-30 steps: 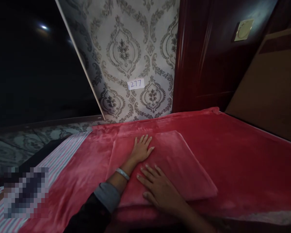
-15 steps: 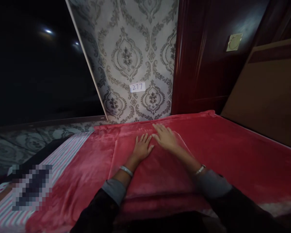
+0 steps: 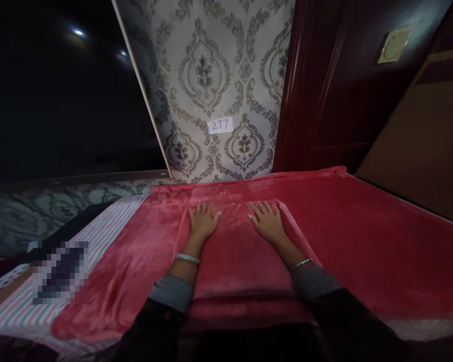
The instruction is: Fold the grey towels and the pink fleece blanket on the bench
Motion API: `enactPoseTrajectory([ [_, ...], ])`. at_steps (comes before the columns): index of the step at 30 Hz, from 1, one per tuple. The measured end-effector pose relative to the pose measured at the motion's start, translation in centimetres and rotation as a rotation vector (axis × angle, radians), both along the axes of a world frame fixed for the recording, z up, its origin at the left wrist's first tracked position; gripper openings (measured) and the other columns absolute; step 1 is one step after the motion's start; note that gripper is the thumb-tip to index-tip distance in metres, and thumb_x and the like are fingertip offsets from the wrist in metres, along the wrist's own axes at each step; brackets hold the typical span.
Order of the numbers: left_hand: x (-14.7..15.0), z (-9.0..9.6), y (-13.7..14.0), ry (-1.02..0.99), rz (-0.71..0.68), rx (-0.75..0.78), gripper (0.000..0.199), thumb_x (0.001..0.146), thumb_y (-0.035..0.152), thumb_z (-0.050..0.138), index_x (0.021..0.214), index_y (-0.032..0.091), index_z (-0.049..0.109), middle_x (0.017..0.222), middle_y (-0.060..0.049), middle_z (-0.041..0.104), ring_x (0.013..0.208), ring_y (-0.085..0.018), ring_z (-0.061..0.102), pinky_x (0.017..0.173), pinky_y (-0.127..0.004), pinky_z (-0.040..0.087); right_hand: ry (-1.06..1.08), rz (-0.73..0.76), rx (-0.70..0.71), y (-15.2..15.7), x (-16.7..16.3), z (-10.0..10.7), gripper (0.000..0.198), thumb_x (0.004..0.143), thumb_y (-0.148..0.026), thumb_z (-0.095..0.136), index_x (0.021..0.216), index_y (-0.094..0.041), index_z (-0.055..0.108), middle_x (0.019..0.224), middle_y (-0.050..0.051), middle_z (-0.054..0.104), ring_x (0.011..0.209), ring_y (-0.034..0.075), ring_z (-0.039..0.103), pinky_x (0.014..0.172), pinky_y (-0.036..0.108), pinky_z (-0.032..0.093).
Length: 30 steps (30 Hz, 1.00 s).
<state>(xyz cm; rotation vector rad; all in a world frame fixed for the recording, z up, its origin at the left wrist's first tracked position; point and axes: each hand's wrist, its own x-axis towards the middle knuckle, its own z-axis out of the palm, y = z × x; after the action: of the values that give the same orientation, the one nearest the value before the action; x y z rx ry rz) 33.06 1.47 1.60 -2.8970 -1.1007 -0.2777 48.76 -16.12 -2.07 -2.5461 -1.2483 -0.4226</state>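
A folded red plush blanket [image 3: 241, 256] lies as a flat rectangle in front of me, on a larger red plush cover [image 3: 370, 241] of the same colour. My left hand [image 3: 203, 221] rests palm down near its far left corner, fingers spread. Toward the far right corner, my right hand [image 3: 268, 222] lies flat in the same way, its fingers apart. Neither hand grips anything. A dark fold line runs along the blanket's near edge, and my forearms cover parts of both its sides.
Striped cloth [image 3: 109, 226] shows left of the red cover, with a pixelated patch over it. Behind stand a dark screen [image 3: 60, 100], a patterned wall [image 3: 207, 50] with a "277" label [image 3: 220, 125], and a dark red wood panel [image 3: 324, 110]. A brown board [image 3: 426, 136] leans at right.
My hands have moved apart from near the middle of the folded blanket, the left one leftward, the right one slightly rightward. The view has shifted a little.
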Motion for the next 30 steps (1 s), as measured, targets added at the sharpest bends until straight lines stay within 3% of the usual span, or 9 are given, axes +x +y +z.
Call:
enactPoseTrajectory([
  [7,-3.6,-0.4,1.3,0.073,0.084,-0.045,0.068,0.1,0.052,0.026,0.158,0.017,0.027,0.166,-0.012,0.022,0.154,-0.03,0.015,0.12,-0.061,0.022,0.008,-0.005,0.003,0.1,0.0,-0.3,0.053,0.103,-0.045,0.036,0.151,-0.024,0.045,0.157,0.009,0.042,0.146,0.03,0.032,0.118,0.056,0.02],
  [13,-6.7,-0.5,0.4,0.117,0.048,-0.056,0.066,0.101,0.048,0.029,0.158,0.016,0.025,0.167,-0.014,0.015,0.155,-0.029,0.012,0.118,-0.056,0.031,0.076,0.019,-0.131,-1.2,0.2,0.9,0.056,0.103,-0.049,0.032,0.153,-0.026,0.042,0.159,0.008,0.037,0.148,0.03,0.03,0.118,0.055,0.021],
  [17,-9.2,-0.9,-0.3,0.102,0.02,-0.075,0.064,0.101,0.045,0.033,0.157,0.015,0.028,0.166,-0.015,0.019,0.153,-0.029,0.018,0.118,-0.051,0.032,0.079,-0.006,-0.195,-4.8,0.3,0.8,0.06,0.101,-0.051,0.035,0.154,-0.023,0.039,0.162,0.011,0.031,0.15,0.032,0.025,0.115,0.06,0.027],
  [21,-12.5,-2.3,-0.5,0.022,-0.073,-0.118,0.063,0.1,0.044,0.036,0.156,0.016,0.032,0.165,-0.016,0.021,0.15,-0.03,0.027,0.118,-0.05,0.034,0.148,0.014,-0.217,-9.5,0.1,-0.8,0.057,0.102,-0.048,0.033,0.154,-0.025,0.039,0.164,0.008,0.024,0.152,0.031,0.019,0.113,0.061,0.032],
  [27,-18.3,-4.4,-1.5,-0.141,-0.259,-0.135,0.058,0.101,0.044,0.031,0.151,0.017,0.041,0.161,-0.013,0.034,0.148,-0.025,0.033,0.12,-0.046,0.032,0.297,0.21,0.013,-16.6,-0.6,-3.9,0.058,0.102,-0.046,0.031,0.152,-0.02,0.042,0.161,0.011,0.032,0.149,0.026,0.029,0.119,0.052,0.03],
  [30,-20.8,-4.8,-3.2,-0.214,-0.342,-0.038,0.057,0.1,0.047,0.035,0.148,0.018,0.046,0.16,-0.013,0.038,0.151,-0.029,0.028,0.12,-0.052,0.031,0.306,0.308,0.132,-19.8,-2.1,-4.5,0.058,0.102,-0.048,0.034,0.153,-0.022,0.041,0.161,0.011,0.032,0.148,0.026,0.032,0.119,0.05,0.031],
])
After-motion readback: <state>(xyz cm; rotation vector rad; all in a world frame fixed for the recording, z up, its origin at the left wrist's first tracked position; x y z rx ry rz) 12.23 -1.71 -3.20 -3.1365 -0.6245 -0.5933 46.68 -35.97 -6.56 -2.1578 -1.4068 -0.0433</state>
